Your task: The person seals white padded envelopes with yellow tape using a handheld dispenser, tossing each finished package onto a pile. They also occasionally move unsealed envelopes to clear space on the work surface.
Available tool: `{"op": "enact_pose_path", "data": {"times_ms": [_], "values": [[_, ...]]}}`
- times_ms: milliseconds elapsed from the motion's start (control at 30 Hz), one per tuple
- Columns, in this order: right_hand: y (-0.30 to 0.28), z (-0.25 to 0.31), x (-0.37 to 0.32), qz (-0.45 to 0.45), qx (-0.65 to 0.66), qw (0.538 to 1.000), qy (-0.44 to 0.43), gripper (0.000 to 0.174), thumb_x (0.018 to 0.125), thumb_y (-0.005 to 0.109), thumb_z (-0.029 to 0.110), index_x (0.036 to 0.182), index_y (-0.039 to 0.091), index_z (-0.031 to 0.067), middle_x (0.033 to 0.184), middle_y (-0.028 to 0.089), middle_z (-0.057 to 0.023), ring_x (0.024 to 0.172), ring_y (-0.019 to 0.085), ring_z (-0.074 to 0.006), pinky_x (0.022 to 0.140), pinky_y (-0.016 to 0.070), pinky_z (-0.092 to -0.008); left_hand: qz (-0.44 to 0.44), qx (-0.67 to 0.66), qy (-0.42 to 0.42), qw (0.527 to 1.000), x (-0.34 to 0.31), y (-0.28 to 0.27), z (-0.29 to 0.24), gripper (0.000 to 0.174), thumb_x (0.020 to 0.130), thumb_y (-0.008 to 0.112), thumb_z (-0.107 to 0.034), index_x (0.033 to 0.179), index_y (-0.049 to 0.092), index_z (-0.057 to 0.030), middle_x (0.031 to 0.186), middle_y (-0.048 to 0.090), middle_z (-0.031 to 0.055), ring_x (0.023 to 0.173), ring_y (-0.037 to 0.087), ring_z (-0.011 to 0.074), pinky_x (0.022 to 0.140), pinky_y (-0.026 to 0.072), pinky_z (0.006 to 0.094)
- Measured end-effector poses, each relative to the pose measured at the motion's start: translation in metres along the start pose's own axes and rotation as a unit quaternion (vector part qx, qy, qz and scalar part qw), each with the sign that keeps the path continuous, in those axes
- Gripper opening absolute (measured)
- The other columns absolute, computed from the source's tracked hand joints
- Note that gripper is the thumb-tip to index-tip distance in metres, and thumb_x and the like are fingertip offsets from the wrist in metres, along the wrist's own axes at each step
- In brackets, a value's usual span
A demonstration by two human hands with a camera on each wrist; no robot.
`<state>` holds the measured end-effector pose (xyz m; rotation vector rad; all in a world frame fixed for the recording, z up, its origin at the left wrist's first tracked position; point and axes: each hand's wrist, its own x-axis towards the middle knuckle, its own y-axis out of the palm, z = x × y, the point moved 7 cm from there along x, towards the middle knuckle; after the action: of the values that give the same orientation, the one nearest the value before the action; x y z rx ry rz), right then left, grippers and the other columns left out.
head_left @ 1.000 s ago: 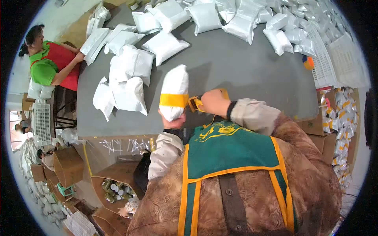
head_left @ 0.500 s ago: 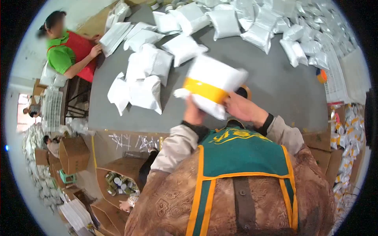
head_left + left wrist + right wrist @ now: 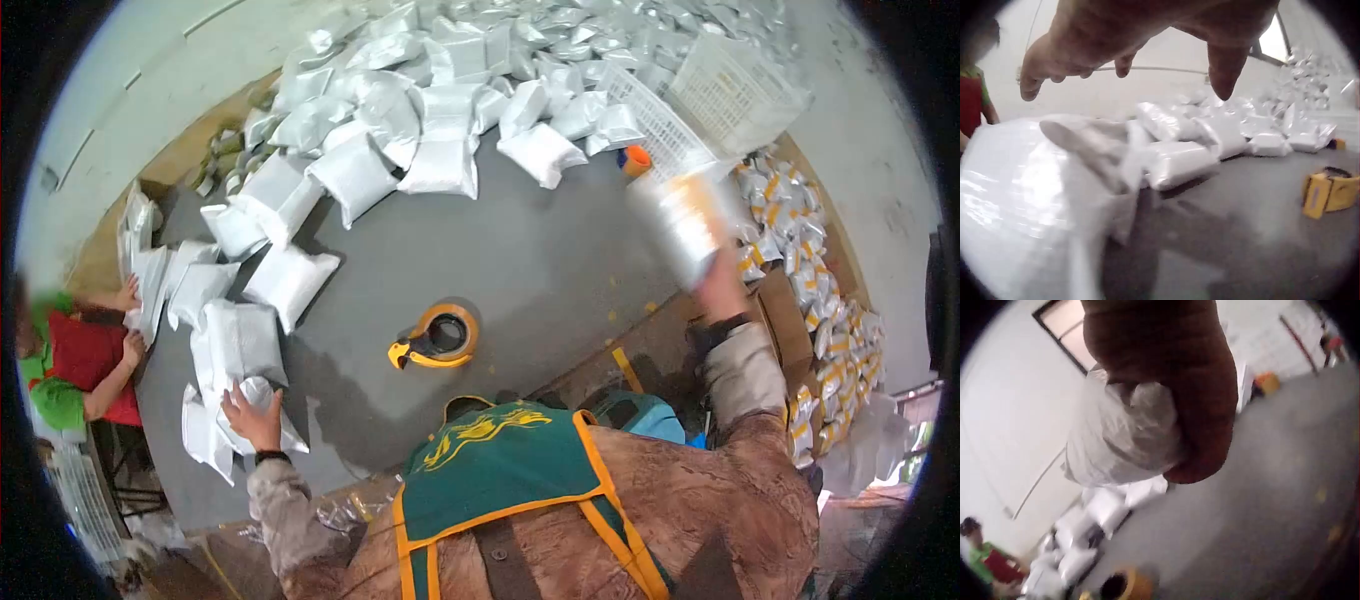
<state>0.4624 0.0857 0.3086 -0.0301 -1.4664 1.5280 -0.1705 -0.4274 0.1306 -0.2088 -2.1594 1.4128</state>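
Note:
The right hand [image 3: 722, 288] grips a white package [image 3: 682, 232] with a yellow band, blurred, over the table's right edge; the right wrist view shows the fingers curled on the package [image 3: 1122, 434]. With fingers spread, the left hand [image 3: 254, 414] is over a white package [image 3: 240, 345] group at the table's left. In the left wrist view the left hand [image 3: 1147, 37] hangs above a white package [image 3: 1016, 194], holding nothing; whether it touches is unclear. A yellow tape dispenser [image 3: 470, 345] lies on the grey table [image 3: 520, 260] between the hands.
Many white packages [image 3: 355, 175] line the table's far side. White crates [image 3: 735, 95] and an orange tape roll [image 3: 634, 160] are at the back right, yellow-banded packages [image 3: 835, 320] beyond the right edge. A person in red and green [image 3: 90, 370] stands at the left.
Both hands held the banded package half a second ago; the left has let go and moved left, while the right has carried it to the right. The view has turned, and the dispenser lies in full view.

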Motion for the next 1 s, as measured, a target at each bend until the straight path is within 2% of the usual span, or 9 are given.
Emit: {"op": "enact_pose_path", "data": {"times_ms": [133, 233, 267, 367, 433, 467, 567, 733, 1000], "values": [[-0.179, -0.123, 0.051, -0.327, -0.180, 0.891, 0.258, 0.074, 0.082, 0.069, 0.033, 0.134, 0.035, -0.0074, 0.130, 0.045, -0.0261, 0.124, 0.044, -0.0333, 0.103, 0.0375, -0.0424, 0.100, 0.067, -0.063, 0.991, 0.001, 0.049, 0.045, 0.068, 0.067, 0.077, -0.043, 0.127, 0.053, -0.0223, 0.136, 0.044, 0.0105, 0.134, 0.027, 0.0355, 0.096, 0.0236, 0.0699], [-0.119, -0.177, 0.102, -0.270, 0.518, 0.745, 0.322, 0.045, 0.095, 0.048, 0.030, 0.128, 0.046, 0.0000, 0.121, 0.054, -0.0217, 0.114, 0.053, -0.0238, 0.098, 0.0421, -0.0346, 0.024, 0.018, -0.021, 0.999, -0.007, 0.062, 0.047, 0.042, 0.071, 0.075, -0.033, 0.109, 0.065, -0.0214, 0.128, 0.052, 0.0039, 0.133, 0.031, 0.0336, 0.097, 0.0243, 0.0688], [-0.085, -0.137, 0.113, -0.143, 0.265, 0.938, 0.172, 0.041, 0.096, 0.044, 0.031, 0.123, 0.051, 0.0009, 0.116, 0.058, -0.0185, 0.110, 0.055, -0.0233, 0.097, 0.0425, -0.0349, 0.006, -0.002, 0.013, 1.000, -0.013, 0.057, 0.039, 0.038, 0.069, 0.076, -0.029, 0.104, 0.066, -0.0204, 0.125, 0.053, 0.0047, 0.131, 0.033, 0.0345, 0.097, 0.0245, 0.0685], [0.077, 0.061, 0.081, 0.177, 0.215, 0.949, 0.146, 0.027, 0.089, 0.057, 0.020, 0.109, 0.061, 0.0038, 0.107, 0.063, -0.0106, 0.104, 0.058, -0.0198, 0.092, 0.0444, -0.0349, -0.006, -0.047, 0.089, 0.995, -0.045, 0.040, 0.000, 0.034, 0.063, 0.077, -0.017, 0.095, 0.066, -0.0169, 0.118, 0.055, 0.0065, 0.127, 0.037, 0.0368, 0.096, 0.0255, 0.0663], [0.215, 0.126, 0.005, 0.419, 0.313, 0.850, 0.066, 0.036, 0.083, 0.066, 0.027, 0.111, 0.060, 0.0057, 0.120, 0.059, -0.0139, 0.113, 0.054, -0.0241, 0.096, 0.0422, -0.0368, 0.017, -0.121, 0.135, 0.983, -0.070, 0.023, -0.037, 0.031, 0.062, 0.072, -0.009, 0.091, 0.065, -0.0146, 0.113, 0.055, 0.0081, 0.127, 0.036, 0.0384, 0.100, 0.0239, 0.0629], [0.224, 0.204, -0.017, 0.395, 0.208, 0.881, -0.157, 0.046, 0.080, 0.068, 0.035, 0.114, 0.058, 0.0049, 0.116, 0.059, -0.0174, 0.112, 0.054, -0.0304, 0.096, 0.0422, -0.0408, 0.039, -0.112, 0.136, 0.984, -0.082, 0.020, -0.050, 0.029, 0.060, 0.071, -0.007, 0.088, 0.064, -0.0135, 0.114, 0.054, 0.0089, 0.128, 0.036, 0.0386, 0.101, 0.0234, 0.0622], [0.292, 0.282, -0.076, 0.401, 0.176, 0.856, -0.273, 0.053, 0.077, 0.069, 0.040, 0.110, 0.056, -0.0002, 0.103, 0.060, -0.0192, 0.105, 0.051, -0.0344, 0.093, 0.0402, -0.0443, 0.126, -0.115, 0.131, 0.977, -0.119, 0.019, -0.083, 0.027, 0.058, 0.069, -0.005, 0.084, 0.064, -0.0136, 0.114, 0.054, 0.0086, 0.130, 0.033, 0.0385, 0.104, 0.0207, 0.0641], [0.351, 0.289, -0.101, 0.464, 0.040, 0.844, -0.266, 0.045, 0.078, 0.067, 0.038, 0.099, 0.056, -0.0002, 0.100, 0.060, -0.0170, 0.100, 0.052, -0.0339, 0.089, 0.0392, -0.0435, 0.318, -0.049, 0.290, 0.901, -0.199, 0.043, -0.148, 0.019, 0.061, 0.063, -0.010, 0.078, 0.069, -0.0144, 0.107, 0.059, 0.0053, 0.128, 0.040, 0.0278, 0.108, 0.0198, 0.0614], [0.308, 0.253, -0.075, 0.458, 0.222, 0.859, -0.050, 0.042, 0.078, 0.066, 0.036, 0.093, 0.057, -0.0020, 0.088, 0.061, -0.0232, 0.086, 0.059, -0.0392, 0.075, 0.0452, -0.0452, 0.347, -0.246, 0.266, 0.865, -0.191, 0.051, -0.207, 0.010, 0.065, 0.062, -0.009, 0.075, 0.064, -0.0122, 0.100, 0.060, 0.0015, 0.122, 0.046, 0.0248, 0.111, 0.0152, 0.0579]]}}
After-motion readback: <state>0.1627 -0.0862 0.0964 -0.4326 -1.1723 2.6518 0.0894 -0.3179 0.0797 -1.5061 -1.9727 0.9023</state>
